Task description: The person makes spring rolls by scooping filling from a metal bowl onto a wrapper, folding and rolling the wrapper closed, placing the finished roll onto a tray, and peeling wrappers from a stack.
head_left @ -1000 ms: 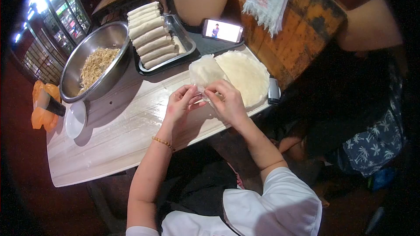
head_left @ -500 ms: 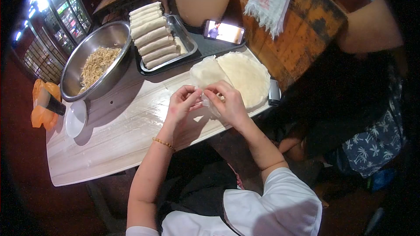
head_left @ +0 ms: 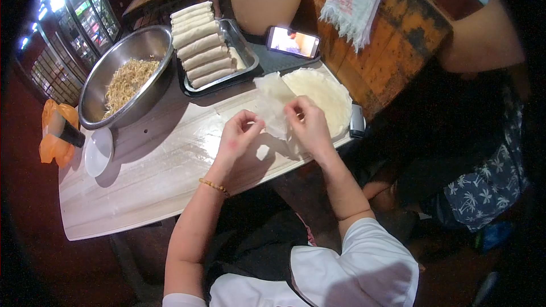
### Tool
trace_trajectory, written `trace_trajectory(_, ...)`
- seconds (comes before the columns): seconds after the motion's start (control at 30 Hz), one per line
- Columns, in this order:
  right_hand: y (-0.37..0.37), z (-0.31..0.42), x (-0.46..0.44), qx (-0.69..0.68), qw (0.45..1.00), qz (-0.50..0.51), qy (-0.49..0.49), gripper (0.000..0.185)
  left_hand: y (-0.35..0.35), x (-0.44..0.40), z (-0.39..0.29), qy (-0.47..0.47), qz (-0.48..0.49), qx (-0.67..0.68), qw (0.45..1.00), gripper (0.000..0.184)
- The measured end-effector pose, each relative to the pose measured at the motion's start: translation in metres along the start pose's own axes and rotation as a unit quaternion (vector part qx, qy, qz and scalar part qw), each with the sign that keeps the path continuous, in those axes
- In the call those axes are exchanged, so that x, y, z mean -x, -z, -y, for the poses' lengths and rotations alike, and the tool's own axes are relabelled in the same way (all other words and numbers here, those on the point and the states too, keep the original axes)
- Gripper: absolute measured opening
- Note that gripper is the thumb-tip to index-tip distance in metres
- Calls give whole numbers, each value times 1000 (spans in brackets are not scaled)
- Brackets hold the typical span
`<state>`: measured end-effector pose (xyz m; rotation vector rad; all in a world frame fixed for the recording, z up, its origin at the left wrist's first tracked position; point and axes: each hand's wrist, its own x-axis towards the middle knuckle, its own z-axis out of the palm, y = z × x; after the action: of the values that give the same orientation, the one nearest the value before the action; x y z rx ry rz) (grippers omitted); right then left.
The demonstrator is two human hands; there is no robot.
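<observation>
A thin translucent wrapper sheet (head_left: 274, 102) is lifted over the left part of a stack of round pale wrappers (head_left: 323, 95). My right hand (head_left: 309, 127) pinches the sheet's near edge between thumb and fingers. To its left, my left hand (head_left: 242, 134) has thumb and fingertips pressed together beside the sheet; whether it grips a bit of the edge is too small to tell. Pale rolls (head_left: 200, 45) lie in a row on a metal tray (head_left: 250, 57). Shredded filling (head_left: 129, 82) sits in a large steel bowl (head_left: 91, 100).
A small white bowl (head_left: 99, 152) and an orange bag (head_left: 54, 146) stand at the table's left. A phone (head_left: 293, 42) leans before a beige cooler (head_left: 267, 3). Beside the wrappers lies a grey-black object (head_left: 357, 121). At the right, a person's arm (head_left: 483, 40) is behind a wooden chair back (head_left: 392, 40).
My hands have moved apart, the right one going rightward with the sheet's edge. More of the sheet is peeled up from the stack. The picture on the phone has changed.
</observation>
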<state>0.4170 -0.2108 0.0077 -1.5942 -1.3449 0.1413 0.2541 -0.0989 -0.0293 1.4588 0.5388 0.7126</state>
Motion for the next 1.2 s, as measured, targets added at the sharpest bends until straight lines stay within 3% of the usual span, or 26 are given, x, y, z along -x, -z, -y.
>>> trace_trajectory(0.1,10,-6,-6,-28,998,-45,-42,12,10,-1,10,43,-43,12,998,18)
trace_trajectory(0.17,13,-11,-8,-210,970,-44,-119,13,18,-7,18,67,-42,19,997,19)
trace_trajectory(0.27,13,-15,-7,-247,962,11,-119,12,5,-7,7,87,-61,94,990,28)
trace_trajectory(0.33,11,-14,-4,-259,957,47,-120,12,-14,-10,-12,41,-90,-43,994,34)
trace_trajectory(0.37,11,-13,-3,-261,956,54,-120,12,-19,-13,-12,41,-92,-41,994,34)
trace_trajectory(0.43,10,-12,-3,-261,956,62,-117,12,-29,-18,-17,-56,-57,-199,977,41)
trace_trajectory(0.53,9,0,-1,-221,972,8,-84,16,-49,-16,-29,-96,-75,-278,953,33)
trace_trajectory(0.6,9,14,2,-1,997,-68,26,21,-57,-15,-33,-111,-76,-292,947,31)
trace_trajectory(0.73,13,17,-4,74,990,-102,59,20,-66,-7,-45,-150,-89,-386,906,26)
trace_trajectory(0.8,19,16,-12,115,991,-61,38,14,-61,-6,-46,-171,-114,-395,895,25)
trace_trajectory(0.9,38,23,-30,154,979,-131,20,9,-27,-13,-34,-148,-128,-401,895,23)
trace_trajectory(0.97,53,25,-40,172,972,-161,20,10,-5,-13,-33,-108,-131,-329,929,20)
trace_trajectory(1.03,69,24,-49,190,963,-191,21,11,11,-11,-35,-124,-152,-335,922,20)
trace_trajectory(1.13,94,13,-61,140,973,-179,-39,11,37,0,-42,62,-151,-163,973,24)
trace_trajectory(1.2,108,-10,-71,-57,989,-93,-104,11,53,13,-40,87,-161,-97,978,22)
